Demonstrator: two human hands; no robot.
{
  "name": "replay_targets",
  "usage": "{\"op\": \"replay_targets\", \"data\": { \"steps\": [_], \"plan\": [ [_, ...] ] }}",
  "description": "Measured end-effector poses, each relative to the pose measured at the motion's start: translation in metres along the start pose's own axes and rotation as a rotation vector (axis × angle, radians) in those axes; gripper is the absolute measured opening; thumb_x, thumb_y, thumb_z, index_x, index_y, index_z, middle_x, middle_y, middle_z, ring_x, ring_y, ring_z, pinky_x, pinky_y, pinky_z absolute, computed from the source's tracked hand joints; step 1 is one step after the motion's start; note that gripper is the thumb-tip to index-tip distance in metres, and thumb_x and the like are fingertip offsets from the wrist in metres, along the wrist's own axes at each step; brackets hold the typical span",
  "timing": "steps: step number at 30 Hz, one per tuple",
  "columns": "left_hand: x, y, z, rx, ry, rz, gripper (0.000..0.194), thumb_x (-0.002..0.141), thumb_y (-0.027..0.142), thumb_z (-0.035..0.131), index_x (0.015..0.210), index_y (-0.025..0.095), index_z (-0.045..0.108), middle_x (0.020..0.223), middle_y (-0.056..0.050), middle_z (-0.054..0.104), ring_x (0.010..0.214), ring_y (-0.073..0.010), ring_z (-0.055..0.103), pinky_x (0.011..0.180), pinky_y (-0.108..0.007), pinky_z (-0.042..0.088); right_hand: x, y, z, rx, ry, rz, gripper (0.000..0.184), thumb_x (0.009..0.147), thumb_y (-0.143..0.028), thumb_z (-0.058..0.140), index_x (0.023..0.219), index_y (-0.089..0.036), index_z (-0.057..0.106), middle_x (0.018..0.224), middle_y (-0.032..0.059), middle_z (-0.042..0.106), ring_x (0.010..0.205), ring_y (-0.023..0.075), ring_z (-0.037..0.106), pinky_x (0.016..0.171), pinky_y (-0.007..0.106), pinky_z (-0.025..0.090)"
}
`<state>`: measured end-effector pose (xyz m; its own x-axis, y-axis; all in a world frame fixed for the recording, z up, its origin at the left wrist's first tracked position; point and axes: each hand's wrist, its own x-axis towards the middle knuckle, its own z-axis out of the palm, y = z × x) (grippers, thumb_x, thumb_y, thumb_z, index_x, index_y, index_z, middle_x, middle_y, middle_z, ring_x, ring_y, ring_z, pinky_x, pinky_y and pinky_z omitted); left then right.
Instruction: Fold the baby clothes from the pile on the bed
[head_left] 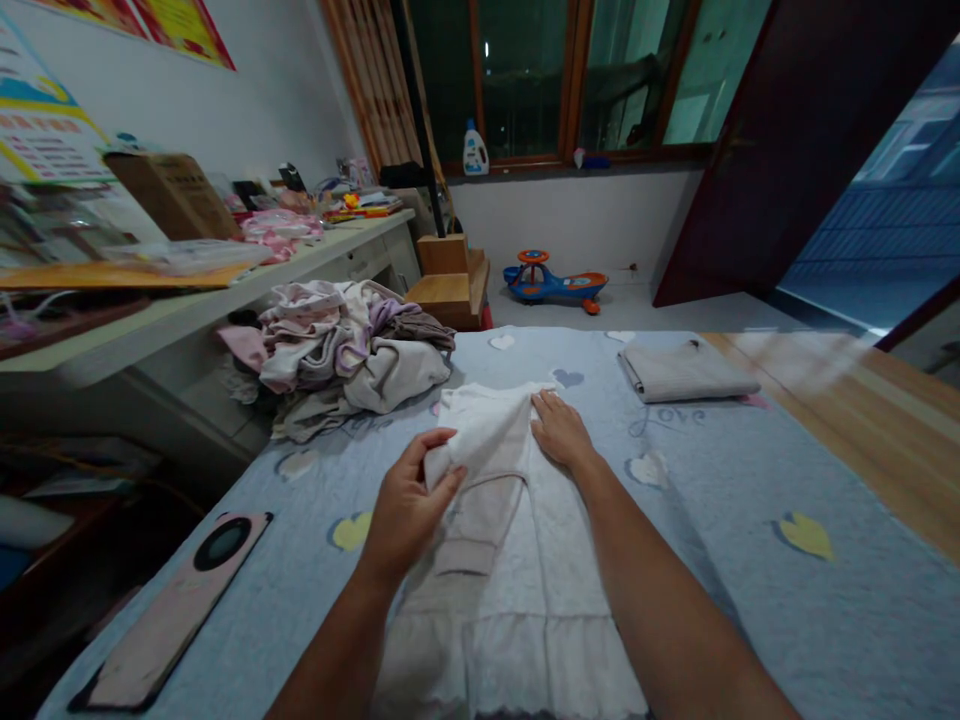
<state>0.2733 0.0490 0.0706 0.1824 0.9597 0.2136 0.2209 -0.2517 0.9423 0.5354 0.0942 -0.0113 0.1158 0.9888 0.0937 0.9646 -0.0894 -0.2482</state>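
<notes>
White fabric fills the centre of my feed: a long white garment with a ruffled hem (574, 570), spread on a pale blue sheet printed with hearts (832, 630), its hem toward the camera. I see the left hand (412, 495) pinching a turned-over flap of its upper part between thumb and fingers. The right hand (559, 430) lies over the top edge, fingers nearly flat; I can't tell whether it grips or only presses.

My first worry is that shallow pinch: should the thumb slip, the flap could drop back or bunch. A pale beige cuffed sleeve (469, 550) lies across the front beneath it, so an uneven pull might crease or skew it. If the right fingers lifted, the top edge could drag with the flap, and the soft sheet might ruck underneath.

Off to the left, a flat pale pink device with a round black lens panel (161, 625) lies near the sheet's edge; I judge that a wide left elbow could knock it off.
</notes>
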Motion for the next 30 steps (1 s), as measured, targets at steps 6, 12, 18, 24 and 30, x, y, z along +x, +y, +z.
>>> {"op": "replay_targets", "data": {
  "steps": [6, 12, 18, 24, 30],
  "plan": [
    [-0.039, 0.02, 0.031, 0.418, -0.507, 0.434, 0.035, 0.087, 0.015, 0.055, 0.12, 0.027, 0.06, 0.108, -0.005, 0.068, 0.101, -0.0202, 0.062, 0.089, -0.033, 0.05, 0.001, 0.009, -0.007, 0.122, 0.034, -0.04, 0.049, 0.094, -0.023, 0.041, 0.142, -0.017, 0.046, 0.15, 0.0116, 0.045, 0.137, 0.022, 0.04, 0.111, 0.036, 0.03],
    [-0.057, 0.007, 0.052, 0.637, -0.638, 0.567, 0.032, 0.088, 0.01, 0.053, 0.114, 0.026, 0.061, 0.099, -0.005, 0.069, 0.102, -0.0228, 0.06, 0.092, -0.04, 0.048, 0.007, 0.02, -0.013, 0.397, 0.075, -0.095, 0.044, 0.089, -0.015, 0.037, 0.127, -0.017, 0.058, 0.132, 0.0089, 0.061, 0.12, 0.0183, 0.053, 0.103, 0.03, 0.038],
    [-0.065, 0.005, 0.066, 0.642, -0.67, 0.562, 0.035, 0.086, 0.008, 0.053, 0.116, 0.025, 0.06, 0.104, -0.005, 0.07, 0.105, -0.0235, 0.058, 0.093, -0.041, 0.048, 0.011, 0.029, -0.009, 0.651, 0.121, -0.034, 0.047, 0.086, -0.016, 0.034, 0.124, -0.017, 0.062, 0.132, 0.0068, 0.062, 0.12, 0.0176, 0.055, 0.106, 0.032, 0.037],
    [-0.069, 0.009, 0.064, 0.549, -0.849, 0.506, 0.044, 0.086, 0.032, 0.067, 0.127, 0.026, 0.055, 0.124, -0.006, 0.065, 0.115, -0.0241, 0.057, 0.102, -0.041, 0.044, 0.011, 0.028, -0.002, 0.66, 0.187, 0.011, 0.044, 0.085, -0.031, 0.051, 0.124, -0.015, 0.06, 0.124, 0.0099, 0.066, 0.111, 0.0202, 0.061, 0.1, 0.033, 0.043],
    [-0.054, 0.001, 0.057, 0.587, -0.408, 0.36, 0.026, 0.093, 0.025, 0.051, 0.117, 0.024, 0.061, 0.13, -0.01, 0.058, 0.123, -0.0235, 0.052, 0.105, -0.041, 0.041, 0.011, 0.023, -0.002, 0.533, 0.306, 0.045, 0.054, 0.078, -0.024, 0.057, 0.131, -0.014, 0.056, 0.108, 0.0085, 0.071, 0.097, 0.0206, 0.063, 0.098, 0.036, 0.044]
  ]
}}
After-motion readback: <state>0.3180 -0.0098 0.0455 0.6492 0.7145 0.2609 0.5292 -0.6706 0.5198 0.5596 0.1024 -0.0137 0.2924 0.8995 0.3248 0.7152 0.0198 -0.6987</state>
